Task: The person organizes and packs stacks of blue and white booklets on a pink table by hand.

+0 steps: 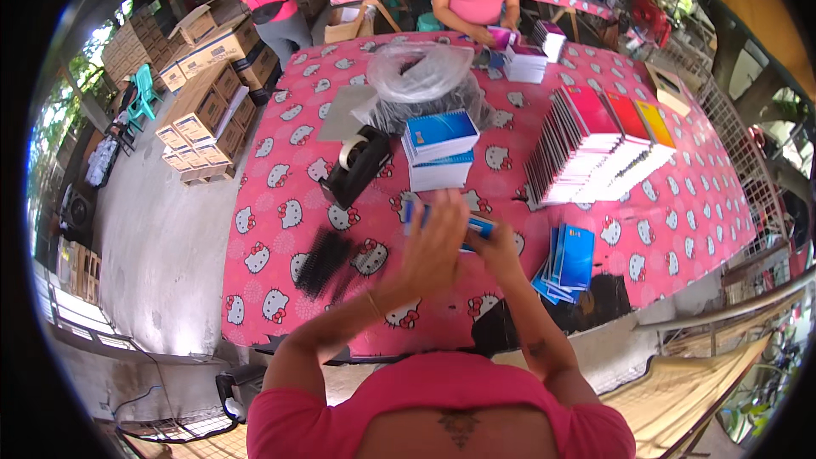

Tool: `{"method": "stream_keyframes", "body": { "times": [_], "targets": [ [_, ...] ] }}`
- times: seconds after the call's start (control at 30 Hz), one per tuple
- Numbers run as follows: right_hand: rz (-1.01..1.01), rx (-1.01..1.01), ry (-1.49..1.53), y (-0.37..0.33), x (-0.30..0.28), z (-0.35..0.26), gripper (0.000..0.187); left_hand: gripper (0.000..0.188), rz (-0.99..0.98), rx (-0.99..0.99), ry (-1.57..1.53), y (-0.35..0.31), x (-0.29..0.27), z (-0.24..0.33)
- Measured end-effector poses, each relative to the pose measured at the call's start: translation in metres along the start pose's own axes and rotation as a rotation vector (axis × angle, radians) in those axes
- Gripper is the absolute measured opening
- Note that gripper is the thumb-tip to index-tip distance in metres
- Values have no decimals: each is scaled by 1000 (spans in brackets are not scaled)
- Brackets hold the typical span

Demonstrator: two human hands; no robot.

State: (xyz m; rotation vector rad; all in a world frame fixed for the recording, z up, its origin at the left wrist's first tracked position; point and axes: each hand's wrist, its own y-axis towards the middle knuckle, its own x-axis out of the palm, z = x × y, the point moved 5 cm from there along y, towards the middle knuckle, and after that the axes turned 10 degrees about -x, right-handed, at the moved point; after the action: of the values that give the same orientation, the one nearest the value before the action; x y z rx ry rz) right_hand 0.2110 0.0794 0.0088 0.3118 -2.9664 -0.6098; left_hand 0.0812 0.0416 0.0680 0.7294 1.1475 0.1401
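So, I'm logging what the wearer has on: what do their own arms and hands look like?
The sleeves are short and pink. The left hand and right hand are gloveless. A thin band circles the left wrist; a small dark marking, perhaps a tattoo, shows on the right forearm.

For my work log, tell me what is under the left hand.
Something blue, apparently a notebook, shows on both sides of the left hand. The hand covers the part between, so that cannot be seen.
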Motion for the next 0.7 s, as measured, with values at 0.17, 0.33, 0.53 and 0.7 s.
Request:
{"method": "stream_keyframes", "body": {
  "times": [0.17, 0.33, 0.53, 0.7],
  "targets": [
    [-6, 55, 16, 6, 12, -16, 25, 83, -132, -1, -32, -15, 5, -3],
    [-66, -29, 46, 9, 10, -13, 24, 90, -104, -5, -39, 18, 1, -3],
    [-50, -8, -19, 15, -4, 15, 23, 79, -130, 64, -50, -16, 36, -1],
    [-86, -11, -100, 4, -17, 88, 24, 79, -266, 95, 7, -47, 85, -15]
  ]
}}
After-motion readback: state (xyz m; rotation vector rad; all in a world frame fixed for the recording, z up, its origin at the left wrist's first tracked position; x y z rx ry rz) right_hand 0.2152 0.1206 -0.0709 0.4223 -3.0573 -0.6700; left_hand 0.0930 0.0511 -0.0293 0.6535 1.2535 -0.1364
